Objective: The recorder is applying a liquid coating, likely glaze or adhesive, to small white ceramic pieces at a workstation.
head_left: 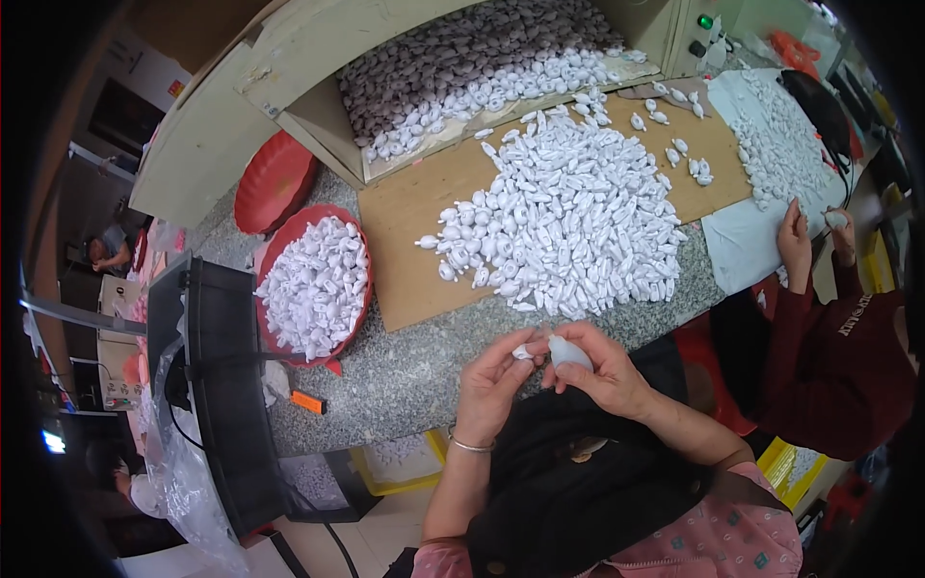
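Nearest the camera, a black garment [540, 511] is worn over pink patterned clothing [718, 535]. Beyond it, both hands are held close together over the near edge of the speckled bench [409, 390].

A small white piece [523, 353] is pinched in the grip of the left hand [489, 383], between thumb and fingertips. It is left partly uncovered there, presumably so that its surface can be got at. A pale soft bottle [570, 354] is clasped in the grip of the right hand [612, 374], its body lying between thumb and fingers, probably so that it can be steered and squeezed. Its narrow tip is pointed away from the body, near the left fingertips; whether the piece is touched by it cannot be told.

A heap of white pieces [588, 226] is spread over a brown board [400, 284] just beyond the hands, apparently for easy reach. At the left, further pieces are gathered in a red bowl [365, 265], whose wall seemingly keeps them apart from the heap.
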Demonstrator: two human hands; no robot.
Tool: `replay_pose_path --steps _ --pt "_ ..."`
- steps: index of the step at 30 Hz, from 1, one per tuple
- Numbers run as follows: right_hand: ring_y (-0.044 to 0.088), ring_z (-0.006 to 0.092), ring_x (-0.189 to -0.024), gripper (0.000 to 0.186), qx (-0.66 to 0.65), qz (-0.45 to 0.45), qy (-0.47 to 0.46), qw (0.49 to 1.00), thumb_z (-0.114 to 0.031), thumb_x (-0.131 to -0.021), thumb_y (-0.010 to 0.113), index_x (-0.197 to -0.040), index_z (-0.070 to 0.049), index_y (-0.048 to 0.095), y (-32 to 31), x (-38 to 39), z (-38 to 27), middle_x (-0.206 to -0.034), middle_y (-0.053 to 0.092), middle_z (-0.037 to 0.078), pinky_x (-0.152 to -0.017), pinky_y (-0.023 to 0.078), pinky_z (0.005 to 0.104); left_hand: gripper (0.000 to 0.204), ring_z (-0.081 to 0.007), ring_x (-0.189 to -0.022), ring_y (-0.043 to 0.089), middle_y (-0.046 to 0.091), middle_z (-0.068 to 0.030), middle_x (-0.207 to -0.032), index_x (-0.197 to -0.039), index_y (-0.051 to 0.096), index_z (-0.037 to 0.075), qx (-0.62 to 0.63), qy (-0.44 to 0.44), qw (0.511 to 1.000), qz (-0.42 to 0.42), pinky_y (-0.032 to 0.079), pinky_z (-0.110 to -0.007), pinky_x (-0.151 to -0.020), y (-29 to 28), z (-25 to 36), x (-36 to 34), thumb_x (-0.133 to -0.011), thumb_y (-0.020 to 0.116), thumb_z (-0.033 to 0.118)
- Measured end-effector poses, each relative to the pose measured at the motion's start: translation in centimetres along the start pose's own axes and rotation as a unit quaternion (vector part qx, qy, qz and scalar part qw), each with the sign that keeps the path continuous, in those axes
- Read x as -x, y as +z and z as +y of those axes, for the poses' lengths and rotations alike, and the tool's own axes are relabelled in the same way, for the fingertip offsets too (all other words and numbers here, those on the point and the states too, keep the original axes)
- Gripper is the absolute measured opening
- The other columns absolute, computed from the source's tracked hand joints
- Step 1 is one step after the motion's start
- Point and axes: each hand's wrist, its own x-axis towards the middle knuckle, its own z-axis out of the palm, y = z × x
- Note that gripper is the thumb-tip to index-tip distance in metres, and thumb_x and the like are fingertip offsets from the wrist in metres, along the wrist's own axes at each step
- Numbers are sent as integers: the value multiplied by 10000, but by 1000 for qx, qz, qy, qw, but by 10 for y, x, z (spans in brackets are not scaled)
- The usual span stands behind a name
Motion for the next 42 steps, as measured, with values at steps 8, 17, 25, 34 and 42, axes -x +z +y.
replay_pose_path --steps 8,17,25,34,42 --pt "608 127 -821 309 23 21 23 999 -108 -931 538 -1204 -7 434 -6 8 8 -1058 593 99 -690 504 254 253 -176 -979 610 636 -156 -1070 -1140 522 8 -83 -10 996 26 504 -294 -835 3 13 -3 -891 549 -27" --pt "598 148 -845 330 9 9 -1 1000 -119 -949 495 -1241 -6 394 -16 7 -8 -1241 536 144 -706 500 270 255 -182 -873 651 650 -131 -985 -1108 553 -24 20 -25 999 25 530 -280 -800 9 6 -2 -857 582 -57" --pt "600 149 -841 333 1 13 9 1000 -149 -950 505 -1230 -5 398 -11 9 0 -1233 544 135 -698 498 267 261 -191 -898 658 643 -146 -1053 -1084 580 -32 -163 53 979 109 536 -276 -787 17 2 -6 -833 582 -105" --pt "613 121 -828 278 -42 44 24 998 -111 -948 495 -1194 5 439 -4 6 5 -1154 581 94 -689 506 253 309 -177 -1028 606 603 -155 -1180 -1217 550 -30 -146 114 969 163 488 -282 -882 29 -13 -9 -909 532 -20" --pt "615 137 -831 303 11 70 33 997 -137 -942 513 -1196 13 441 -7 4 5 -1107 581 98 -693 503 264 332 -139 -1006 602 598 -115 -1202 -1247 544 -12 -187 75 975 98 474 -260 -882 22 -21 -4 -915 521 -25"
